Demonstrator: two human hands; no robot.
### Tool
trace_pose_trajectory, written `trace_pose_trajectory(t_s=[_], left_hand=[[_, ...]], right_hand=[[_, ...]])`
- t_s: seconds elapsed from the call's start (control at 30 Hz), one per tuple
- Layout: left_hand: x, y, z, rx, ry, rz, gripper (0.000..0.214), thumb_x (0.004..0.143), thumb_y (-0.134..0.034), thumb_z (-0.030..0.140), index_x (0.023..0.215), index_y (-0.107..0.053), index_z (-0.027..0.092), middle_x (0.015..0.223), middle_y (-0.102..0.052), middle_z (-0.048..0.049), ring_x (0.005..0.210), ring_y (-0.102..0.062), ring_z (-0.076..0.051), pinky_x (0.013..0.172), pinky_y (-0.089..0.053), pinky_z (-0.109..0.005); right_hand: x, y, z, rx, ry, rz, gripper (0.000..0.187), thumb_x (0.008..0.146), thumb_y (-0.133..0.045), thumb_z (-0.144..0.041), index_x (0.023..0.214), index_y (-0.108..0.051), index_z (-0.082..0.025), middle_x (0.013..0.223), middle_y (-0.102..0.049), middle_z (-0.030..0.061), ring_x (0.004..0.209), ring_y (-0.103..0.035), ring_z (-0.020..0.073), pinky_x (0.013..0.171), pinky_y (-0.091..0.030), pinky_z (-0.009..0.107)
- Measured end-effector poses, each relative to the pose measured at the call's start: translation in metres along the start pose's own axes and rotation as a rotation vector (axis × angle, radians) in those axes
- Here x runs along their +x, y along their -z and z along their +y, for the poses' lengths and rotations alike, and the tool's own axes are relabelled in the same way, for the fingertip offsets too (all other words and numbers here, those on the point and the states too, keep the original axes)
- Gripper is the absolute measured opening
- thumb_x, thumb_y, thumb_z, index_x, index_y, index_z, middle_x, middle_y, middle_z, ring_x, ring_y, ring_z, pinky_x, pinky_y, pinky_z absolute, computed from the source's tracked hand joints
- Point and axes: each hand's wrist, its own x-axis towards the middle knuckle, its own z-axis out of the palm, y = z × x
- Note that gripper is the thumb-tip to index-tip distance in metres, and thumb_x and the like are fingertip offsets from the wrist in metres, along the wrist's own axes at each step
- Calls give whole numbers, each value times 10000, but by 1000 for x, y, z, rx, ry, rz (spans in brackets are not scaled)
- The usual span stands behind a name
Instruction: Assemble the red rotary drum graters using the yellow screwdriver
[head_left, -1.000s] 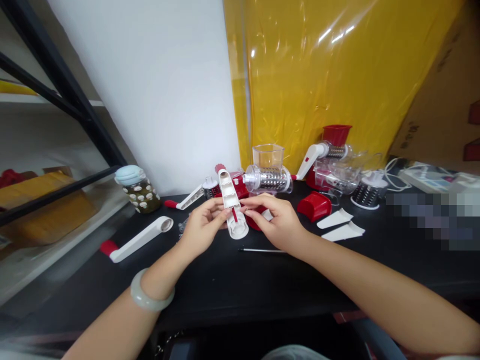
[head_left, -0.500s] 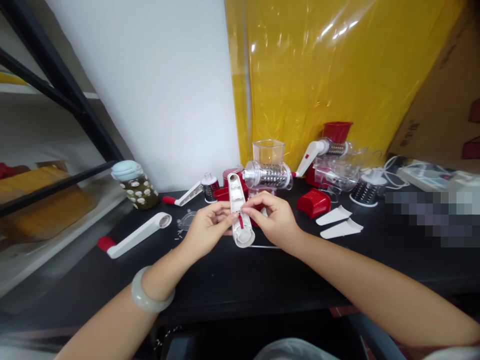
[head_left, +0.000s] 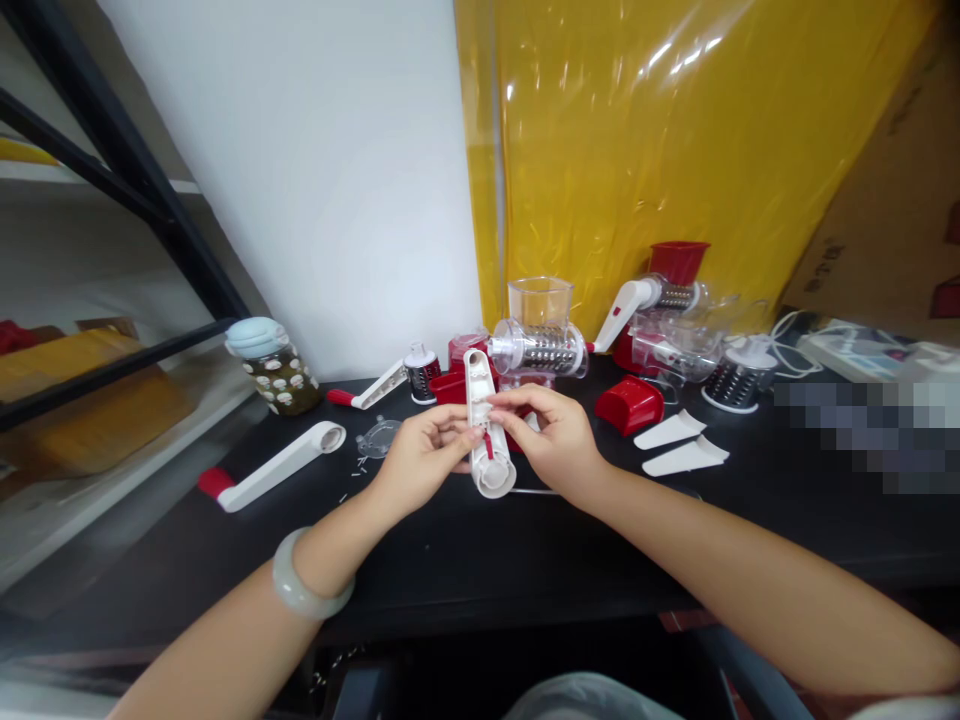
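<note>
Over the middle of the table I hold a white crank arm [head_left: 480,385], its hollow side facing me and a red piece [head_left: 489,445] lying inside it. My left hand [head_left: 429,448] is closed on its left edge, thumb resting beside the red piece. From the other side my right hand [head_left: 551,435] reaches in, thumb and forefinger pinched at the arm's hollow. Whatever is between those fingertips is too small to make out. Left of my left hand lie a clear plastic part [head_left: 379,437] and several tiny pins or screws [head_left: 361,465].
A white crank with red knob [head_left: 277,470] lies left, near a lidded jar [head_left: 274,365]. Behind my hands stand a clear grater body [head_left: 544,350] and another grater [head_left: 667,300]. Rightward are a red cup-like part [head_left: 630,405], white strips [head_left: 686,457] and a grater drum [head_left: 741,375].
My right fingertips have shifted slightly up along the crank arm's hollow. The arm and both hands sit a little further right in view. My left hand keeps its hold.
</note>
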Motion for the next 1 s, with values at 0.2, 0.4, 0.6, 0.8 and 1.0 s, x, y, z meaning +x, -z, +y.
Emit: trace_pose_trajectory(t_s=[0.2, 0.4, 0.6, 0.8, 1.0], left_hand=[[-1, 0, 1, 7, 12, 24, 452, 692, -824, 455, 1015, -719, 157, 843, -739, -57, 672, -705, -152, 542, -605, -223], [-1, 0, 0, -15, 27, 22, 464, 689, -827, 461, 1021, -717, 156, 856, -741, -58, 666, -700, -142, 529, -597, -208], [-3, -2, 0, -37, 43, 17, 470, 687, -827, 472, 1029, -722, 167, 846, -737, -41, 680, -700, -140, 525, -592, -196], [-2, -1, 0, -63, 40, 10, 456, 681, -836, 464, 1010, -725, 168, 836, -728, -31, 665, -692, -124, 524, -593, -181], [-1, -1, -1, -60, 39, 22, 462, 683, -837, 456, 1022, -720, 164, 855, -737, -41, 680, -700, -134, 525, -596, -187]], right_hand=[[-1, 0, -1, -36, 74, 8, 25, 827, -711, -232, 825, -736, -231, 814, -747, 15, 748, -665, 154, 726, -528, 313], [-1, -1, 1, -99, 104, 13, 26, 823, -715, -240, 807, -735, -249, 799, -746, 7, 735, -643, 166, 724, -519, 341], [-1, -4, -2, -213, 142, 27, 55, 821, -728, -256, 771, -733, -279, 818, -739, 4, 839, -620, 202, 835, -481, 411], [3, -1, 0, -189, 121, 40, 26, 792, -741, -239, 775, -747, -257, 887, -636, 33, 910, -589, 197, 880, -456, 407], [5, 1, 4, -161, 45, -5, 16, 779, -759, -257, 771, -745, -255, 924, -617, 33, 941, -583, 200, 916, -443, 422]])
